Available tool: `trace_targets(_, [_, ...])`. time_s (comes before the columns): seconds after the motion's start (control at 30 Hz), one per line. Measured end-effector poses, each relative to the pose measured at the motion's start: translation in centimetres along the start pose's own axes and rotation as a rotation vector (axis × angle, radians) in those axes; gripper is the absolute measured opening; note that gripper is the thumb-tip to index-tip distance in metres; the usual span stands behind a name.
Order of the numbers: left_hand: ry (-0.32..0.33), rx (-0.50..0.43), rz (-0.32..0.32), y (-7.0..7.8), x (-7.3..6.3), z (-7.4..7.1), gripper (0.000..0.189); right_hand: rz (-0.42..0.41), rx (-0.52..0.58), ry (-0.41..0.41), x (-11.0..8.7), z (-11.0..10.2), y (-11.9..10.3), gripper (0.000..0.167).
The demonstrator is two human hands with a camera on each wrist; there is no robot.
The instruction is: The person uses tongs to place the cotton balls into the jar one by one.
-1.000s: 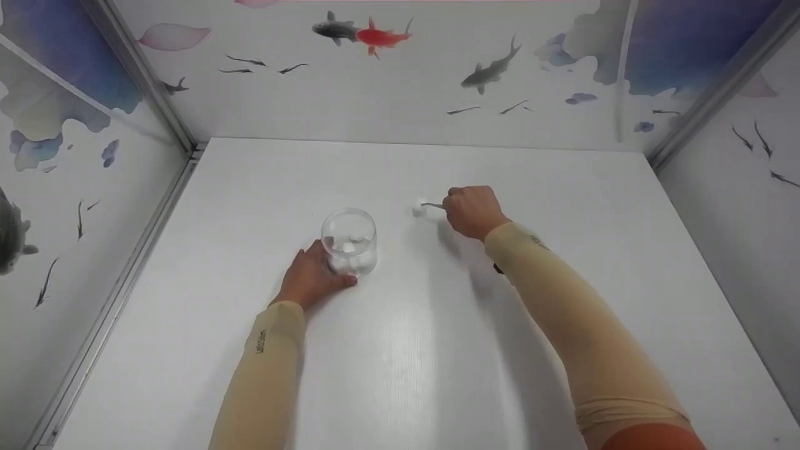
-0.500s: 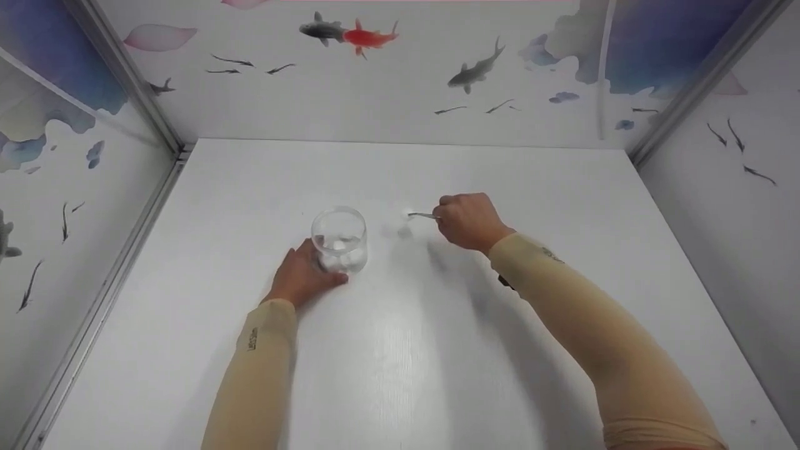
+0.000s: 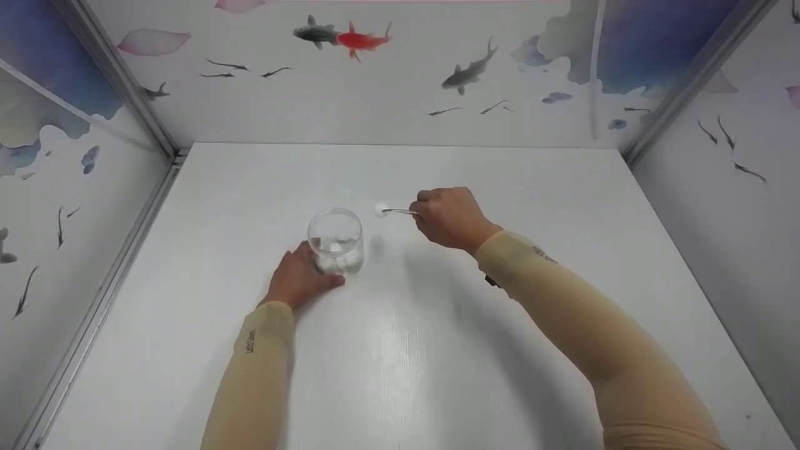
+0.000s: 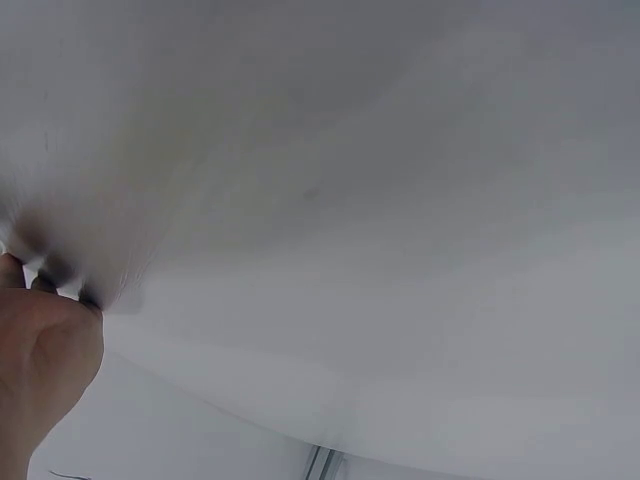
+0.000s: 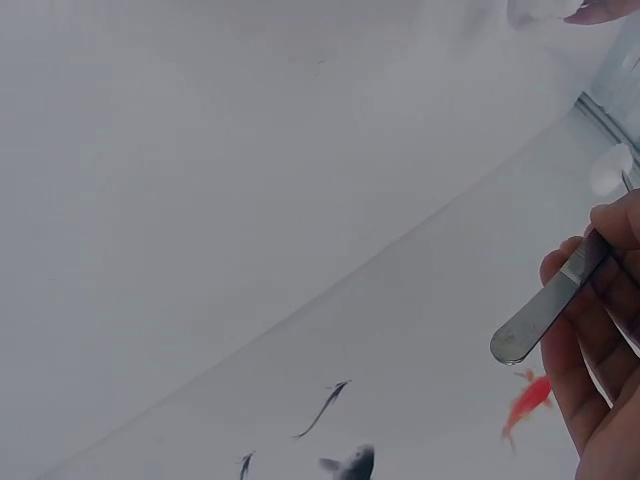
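My left hand (image 3: 299, 278) grips the lower side of a clear round jar (image 3: 335, 232) standing on the white table. Several white cotton balls (image 3: 336, 259) lie inside it. Up and to the right of the jar, my right hand (image 3: 453, 217) pinches metal tweezers (image 3: 399, 211), whose tips point left. A white cotton ball (image 3: 380, 209) is at the tips, held above the table just right of the jar's rim. In the right wrist view the flat end of the tweezers (image 5: 540, 315) sticks out past the fingers. The left wrist view shows only some fingers at its left edge.
The white table (image 3: 375, 375) has panels printed with fish along its back, left and right sides. A metal rail (image 3: 112, 294) runs along the left edge. A tiny dark speck (image 3: 748, 417) lies at the front right.
My right hand has moved left with the tweezers, bringing the cotton ball off the table and close to the jar. The left hand still holds the jar. The head view has shifted slightly.
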State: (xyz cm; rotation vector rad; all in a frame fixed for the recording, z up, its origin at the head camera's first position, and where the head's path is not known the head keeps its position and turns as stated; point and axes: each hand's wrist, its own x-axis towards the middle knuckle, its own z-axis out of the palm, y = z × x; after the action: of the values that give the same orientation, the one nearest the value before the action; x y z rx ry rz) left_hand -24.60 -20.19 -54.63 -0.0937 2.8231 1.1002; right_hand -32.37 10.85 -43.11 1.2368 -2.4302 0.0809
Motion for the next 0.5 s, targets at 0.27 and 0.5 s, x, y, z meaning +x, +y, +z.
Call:
trace_targets(0.27, [0.011, 0.014, -0.014, -0.1, 0.1, 0.1, 0.103, -0.078, 0.004, 0.051, 1.7, -0.2, -2.1, 0.012])
trace_targets(0.5, [0.02, 0.019, -0.002, 0.2, 0.1, 0.2, 0.103, -0.136, 0.004, 0.036, 2.6, 0.2, -3.6, 0.012])
